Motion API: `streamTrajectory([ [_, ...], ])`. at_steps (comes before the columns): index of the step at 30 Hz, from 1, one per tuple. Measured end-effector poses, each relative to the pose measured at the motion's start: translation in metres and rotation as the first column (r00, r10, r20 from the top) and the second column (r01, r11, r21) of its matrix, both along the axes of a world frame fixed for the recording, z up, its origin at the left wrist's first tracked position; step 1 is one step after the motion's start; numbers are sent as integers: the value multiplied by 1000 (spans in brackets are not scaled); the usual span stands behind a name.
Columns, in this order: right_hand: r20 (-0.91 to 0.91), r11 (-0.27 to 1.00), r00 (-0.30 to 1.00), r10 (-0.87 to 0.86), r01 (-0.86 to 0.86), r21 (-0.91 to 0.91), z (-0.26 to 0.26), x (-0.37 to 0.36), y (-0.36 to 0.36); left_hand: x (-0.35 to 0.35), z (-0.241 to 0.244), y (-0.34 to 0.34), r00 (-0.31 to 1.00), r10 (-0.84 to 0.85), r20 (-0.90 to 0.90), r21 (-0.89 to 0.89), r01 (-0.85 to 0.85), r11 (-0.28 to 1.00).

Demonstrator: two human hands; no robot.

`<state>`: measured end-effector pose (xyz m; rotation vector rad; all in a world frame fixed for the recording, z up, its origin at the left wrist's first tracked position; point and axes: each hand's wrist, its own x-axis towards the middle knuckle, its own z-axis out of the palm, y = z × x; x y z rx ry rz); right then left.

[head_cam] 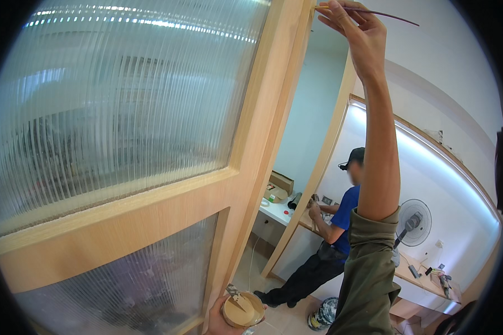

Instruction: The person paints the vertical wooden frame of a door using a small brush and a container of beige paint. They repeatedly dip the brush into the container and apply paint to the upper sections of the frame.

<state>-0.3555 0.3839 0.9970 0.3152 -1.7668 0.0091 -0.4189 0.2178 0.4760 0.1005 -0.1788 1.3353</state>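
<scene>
My right hand (368, 39) is raised high at the top of the view, its fingers closed around a thin paintbrush with a dark handle (396, 18). The brush's tip is at the edge of a light wooden frame (260, 117); whether it touches the wood I cannot tell. Low down, my left hand (219, 320) holds a small bowl (260, 320) of beige paint or filler (241, 314). A putty knife (234, 293) smeared with the same stuff leans in the bowl. Ribbed glass panels (125, 109) fill the wooden frame to the left.
A person in a blue shirt (347, 213) stands beyond the frame, hands at a wooden counter. Near that person's feet is a paint-stained bucket (323, 314). A fan (413, 222) and a desk with tools (427, 280) are at the right; a cardboard box (280, 186) lies on a white desktop.
</scene>
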Motion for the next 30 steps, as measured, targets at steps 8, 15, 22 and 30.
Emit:
streamTrajectory([
  [8,-2,998,999,-49,49,33,1,-1,-1,0,-1,-1,999,19,-38,3,-19,1000],
  [15,-38,994,995,-97,99,51,1,-3,-4,-2,2,-1,999,6,-37,-19,-7,1000],
  [22,-53,995,996,-75,78,55,4,-4,-4,-3,4,-1,1000,-17,0,-61,17,998],
  [30,-68,998,996,-56,57,12,7,-6,-3,-4,5,0,998,18,-56,-21,-19,1000],
])
